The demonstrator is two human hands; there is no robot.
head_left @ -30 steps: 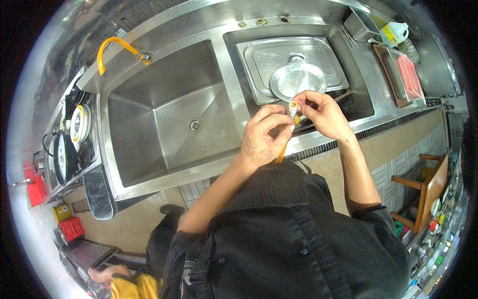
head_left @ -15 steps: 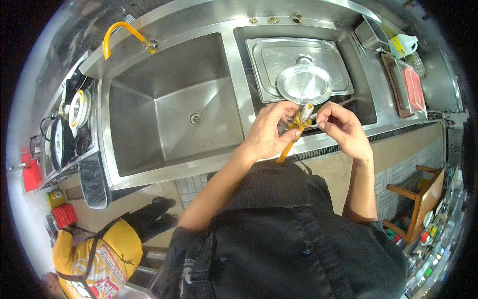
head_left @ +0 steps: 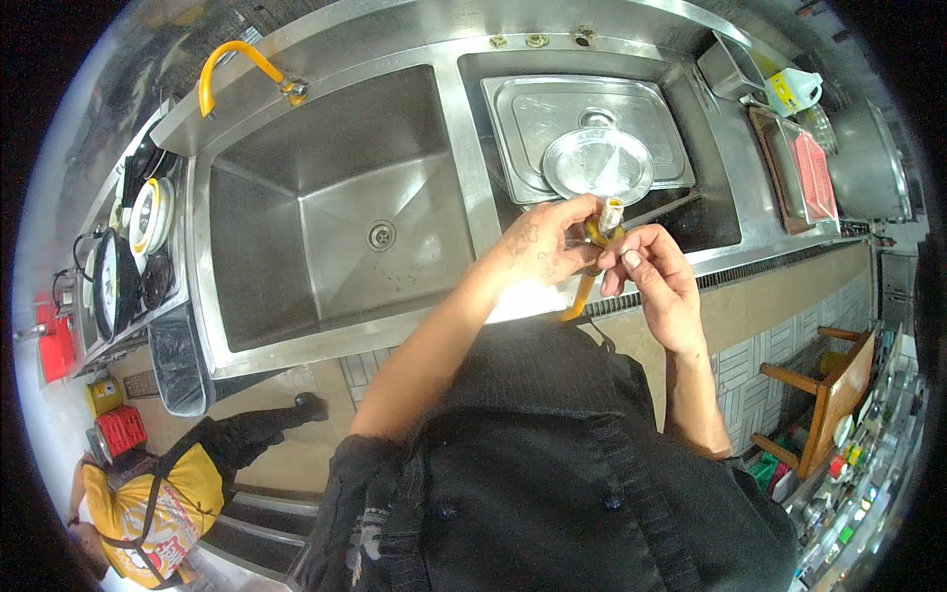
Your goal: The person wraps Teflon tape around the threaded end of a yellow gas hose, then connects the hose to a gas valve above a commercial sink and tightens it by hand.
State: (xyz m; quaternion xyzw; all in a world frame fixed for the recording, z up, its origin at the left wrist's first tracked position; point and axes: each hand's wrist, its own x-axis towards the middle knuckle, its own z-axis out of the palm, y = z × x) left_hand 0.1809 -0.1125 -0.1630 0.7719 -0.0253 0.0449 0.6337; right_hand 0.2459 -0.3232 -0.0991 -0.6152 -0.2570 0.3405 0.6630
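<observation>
My left hand [head_left: 541,242] holds a yellow metal fitting [head_left: 605,232] with a pale, wrapped-looking threaded tip [head_left: 612,207] pointing up. A yellow tube [head_left: 578,296] runs down from it toward the sink's front edge. My right hand [head_left: 659,286] is pinched just below and right of the tip, close beside the fitting; what its fingertips hold is too small to make out. Behind both hands, in the right sink basin [head_left: 720,217], a round metal plate [head_left: 597,158] lies on a rectangular steel lid [head_left: 661,128].
The left basin [head_left: 330,266] has a yellow gooseneck faucet [head_left: 237,47]. Pans [head_left: 113,286], a dark bin [head_left: 178,360], a steel container [head_left: 728,64], a jug [head_left: 794,89], red-pink tray [head_left: 814,173] and wooden stool [head_left: 829,405] surround it. A co-worker in yellow [head_left: 158,508] is bent at lower left.
My right hand has come down from the fitting's tip and closed in beside it; my left hand shifted up onto the fitting. The co-worker has come further into view at lower left.
</observation>
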